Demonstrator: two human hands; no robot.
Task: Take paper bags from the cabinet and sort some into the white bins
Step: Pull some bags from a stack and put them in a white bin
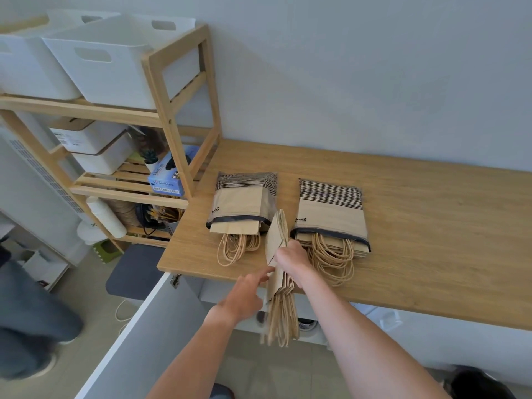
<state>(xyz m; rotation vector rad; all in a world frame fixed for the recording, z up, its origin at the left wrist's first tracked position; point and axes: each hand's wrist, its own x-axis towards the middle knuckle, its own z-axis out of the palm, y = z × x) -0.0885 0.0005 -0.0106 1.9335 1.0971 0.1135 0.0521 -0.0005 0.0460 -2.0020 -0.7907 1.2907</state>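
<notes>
Kraft paper bags (277,260), folded flat in a bundle, gripped upright by right hand (290,256) over the wooden countertop (417,226) edge; left hand (244,295) open, fingertips touching the bundle.

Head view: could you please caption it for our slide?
Right hand holds a paper-bag bundle upright over the wooden counter.

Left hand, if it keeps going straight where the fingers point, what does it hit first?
Probably the bundle of paper bags gripped by the right hand; the left hand has its fingertips nearly on it, though depth is unclear.
</notes>
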